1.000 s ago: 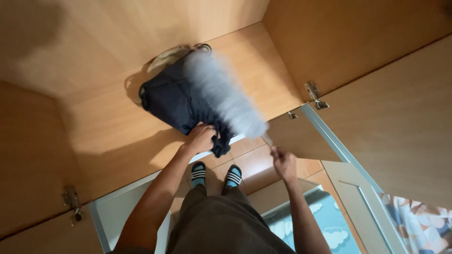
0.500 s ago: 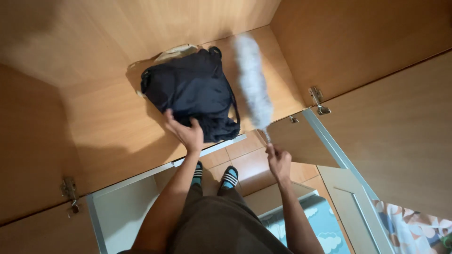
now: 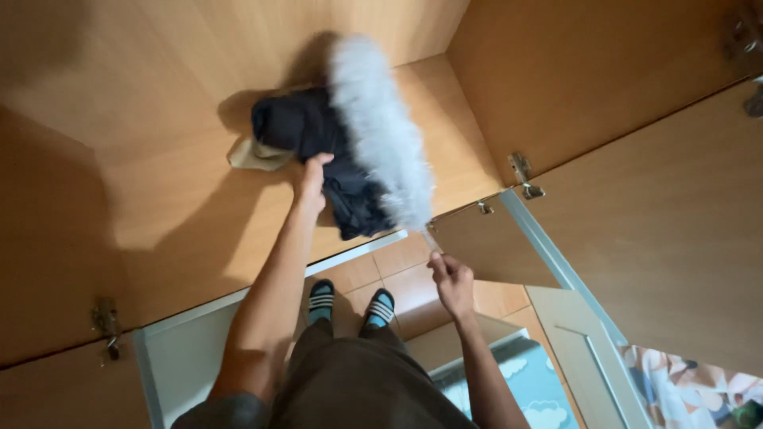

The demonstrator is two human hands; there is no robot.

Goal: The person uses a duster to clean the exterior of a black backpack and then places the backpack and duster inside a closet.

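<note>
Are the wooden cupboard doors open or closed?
Open. The right door swings out wide on its hinges, and the left hand reaches straight inside to the dark bag on the shelf.

- The left arm stretches forward and up, nearly straight, forearm bare.
- The left hand lies palm down, fingers spread slightly and pressed flat rather than curled.
- The right arm is bent and held lower, closer to the body.
- The right hand is closed in a fist, knuckles up, thumb side pointing forward, its fingers wrapped tightly.
</note>
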